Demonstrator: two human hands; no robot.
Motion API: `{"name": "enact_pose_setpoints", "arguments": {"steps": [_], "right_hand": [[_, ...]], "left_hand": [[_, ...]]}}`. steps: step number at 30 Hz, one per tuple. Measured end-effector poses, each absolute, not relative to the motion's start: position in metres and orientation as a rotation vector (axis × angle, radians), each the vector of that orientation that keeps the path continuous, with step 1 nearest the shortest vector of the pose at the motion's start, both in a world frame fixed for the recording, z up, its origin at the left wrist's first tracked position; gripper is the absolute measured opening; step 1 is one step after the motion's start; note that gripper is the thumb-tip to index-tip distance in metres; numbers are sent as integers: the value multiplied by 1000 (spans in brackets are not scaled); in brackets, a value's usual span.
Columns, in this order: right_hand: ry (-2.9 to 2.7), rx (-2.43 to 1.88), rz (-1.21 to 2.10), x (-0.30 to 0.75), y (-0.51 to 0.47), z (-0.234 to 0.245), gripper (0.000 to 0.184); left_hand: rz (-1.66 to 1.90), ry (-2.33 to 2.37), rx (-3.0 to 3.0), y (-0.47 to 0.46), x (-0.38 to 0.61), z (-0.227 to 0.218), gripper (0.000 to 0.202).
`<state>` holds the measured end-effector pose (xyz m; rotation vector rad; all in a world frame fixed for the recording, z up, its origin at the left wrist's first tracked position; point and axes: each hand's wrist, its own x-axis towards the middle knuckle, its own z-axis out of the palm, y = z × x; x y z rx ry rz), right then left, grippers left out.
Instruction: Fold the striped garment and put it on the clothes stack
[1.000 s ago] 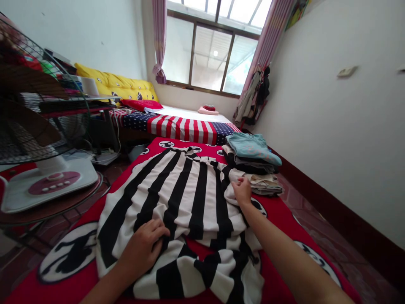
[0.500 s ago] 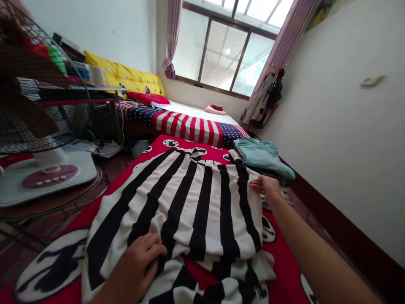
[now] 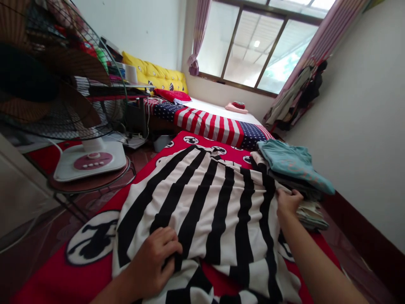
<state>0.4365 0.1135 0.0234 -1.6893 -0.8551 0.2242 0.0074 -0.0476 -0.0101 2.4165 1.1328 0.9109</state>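
Note:
A black-and-white striped garment (image 3: 205, 202) lies spread over a red mat (image 3: 50, 278) printed with black-and-white cartoon circles. My left hand (image 3: 156, 257) pinches a fold of the striped cloth near its lower edge, fingers curled into the fabric. My right hand (image 3: 287, 202) grips the garment's right edge, stretched out toward a stack of folded clothes (image 3: 294, 177) topped by a teal piece, which sits just beyond that hand.
A standing fan (image 3: 63, 97) with a white base rests on a round stool at the left. Beyond the mat lies a bed with a stars-and-stripes cover (image 3: 215, 124), yellow cushions and a red pillow. Clothes hang by the window curtain at the right wall.
My right hand has pulled the garment's right edge outward to the right, flattening the stripes. The left hand kept its hold low on the cloth. The view swung to the left.

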Motion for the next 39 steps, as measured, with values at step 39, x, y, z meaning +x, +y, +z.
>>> {"name": "enact_pose_setpoints", "arguments": {"steps": [39], "right_hand": [[-1995, -1997, 85, 215, 304, 47, 42]], "left_hand": [[627, 851, 2731, 63, 98, -53, 56]]}}
